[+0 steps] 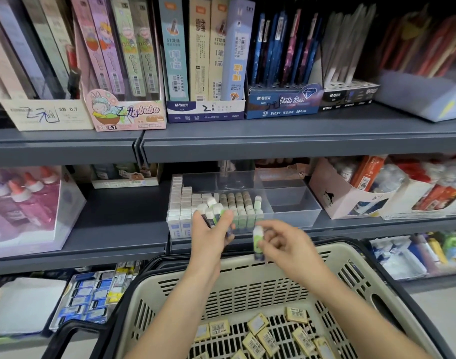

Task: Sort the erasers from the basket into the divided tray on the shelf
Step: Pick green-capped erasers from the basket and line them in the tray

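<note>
Fingers of the left hand are curled round a bundle of erasers, white ends up, just in front of the divided tray. Right hand is also just in front of the tray, to the right of the bundle, thumb and fingertips pinching a single eraser upright by its green sleeve. Shelf: grey metal, carries the tray. Basket: beige slotted plastic, below and in front of the tray, both forearms reaching over it. Tray itself: clear plastic; left compartments packed with white erasers on end, middle compartment with brown-topped and green-sleeved rows, right compartment bare, rear compartments apparently bare too. Loose erasers: small flat yellow-wrapped blocks with barcodes, scattered on the basket floor, well below the tray. Handling, judged: each eraser is light, small and firm, not fragile, but the paper sleeve may slide on the rubber. Best hold is a pinch across the sleeve's long sides near mid-length, leaving the lower end free to drop into a row. Green-sleeved row in the middle compartment looks the matching slot. Bundle risk: a loosened grip could spill pieces.
</note>
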